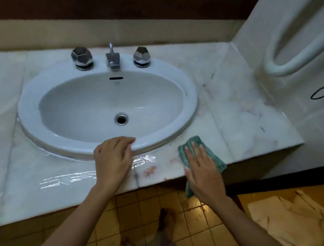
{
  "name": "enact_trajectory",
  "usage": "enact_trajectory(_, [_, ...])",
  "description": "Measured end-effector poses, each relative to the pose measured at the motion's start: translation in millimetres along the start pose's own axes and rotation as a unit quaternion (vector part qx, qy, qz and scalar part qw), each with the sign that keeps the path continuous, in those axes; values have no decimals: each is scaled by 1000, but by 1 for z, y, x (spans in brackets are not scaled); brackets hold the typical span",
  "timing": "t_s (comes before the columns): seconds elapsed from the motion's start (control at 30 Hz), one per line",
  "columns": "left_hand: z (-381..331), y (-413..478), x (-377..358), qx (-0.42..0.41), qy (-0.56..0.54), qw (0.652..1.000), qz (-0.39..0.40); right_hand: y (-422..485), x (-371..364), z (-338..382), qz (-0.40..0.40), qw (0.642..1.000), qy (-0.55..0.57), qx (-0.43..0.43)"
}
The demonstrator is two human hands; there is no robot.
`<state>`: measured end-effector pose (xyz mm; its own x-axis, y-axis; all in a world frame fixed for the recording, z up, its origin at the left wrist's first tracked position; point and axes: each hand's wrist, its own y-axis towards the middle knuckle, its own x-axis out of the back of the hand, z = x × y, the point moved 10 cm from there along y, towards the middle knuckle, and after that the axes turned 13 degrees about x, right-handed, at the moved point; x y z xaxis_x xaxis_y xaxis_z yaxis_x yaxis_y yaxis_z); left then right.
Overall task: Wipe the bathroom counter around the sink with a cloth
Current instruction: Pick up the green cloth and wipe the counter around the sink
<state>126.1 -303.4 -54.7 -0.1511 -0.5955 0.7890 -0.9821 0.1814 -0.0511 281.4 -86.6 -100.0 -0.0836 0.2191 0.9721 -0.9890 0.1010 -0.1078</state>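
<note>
A white oval sink (pixel 187 105) is set into a pale marble counter (pixel 245 120). My right hand (pixel 202 168) lies flat with straight fingers on a green cloth (pixel 199 142), pressing it on the counter near the front edge, right of the sink. A corner of the cloth hangs over the edge below my palm. My left hand (pixel 114 158) rests on the sink's front rim with its fingers curled over the rim. Wet streaks shine on the counter between and left of my hands.
A chrome tap (pixel 113 59) and two faceted knobs (pixel 81 58) (pixel 142 57) stand behind the basin. A mirror with a dark wood frame (pixel 110 8) runs along the back. A white wall rail (pixel 287 62) is at right. A beige towel (pixel 295 223) lies on the yellow tiled floor.
</note>
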Motion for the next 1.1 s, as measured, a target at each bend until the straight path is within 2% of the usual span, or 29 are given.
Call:
enact_trajectory(0.17, [-2,11,-3,83,9,996,-17,45,24,-103,-14,992,7,-126])
enact_trajectory(0.3, [-18,12,-18,127,41,991,-15,91,31,-110,-55,971,31,-233])
enact_trajectory(0.37, [-48,16,-35,81,14,997,8,99,28,-92,-63,977,33,-202])
enact_trajectory(0.47, [-102,29,-71,14,-36,998,57,82,28,-75,-53,995,14,-82])
enact_trajectory(0.57, [-149,51,-108,-30,-18,996,86,70,26,-102,-22,1000,-7,-5])
enact_trajectory(0.7, [-179,70,-152,-10,62,989,136,112,49,-175,-60,993,-14,-103])
enact_trajectory(0.77, [-181,73,-158,9,100,986,135,149,55,-184,-68,990,0,-125])
enact_trajectory(0.97, [-183,73,-158,7,124,986,113,265,66,-174,-24,999,38,7])
enact_trajectory(1.03, [-182,73,-158,4,128,986,108,284,71,-191,-23,999,37,8])
enact_trajectory(1.1, [-182,74,-158,-3,124,986,109,290,79,-223,-34,998,34,-28])
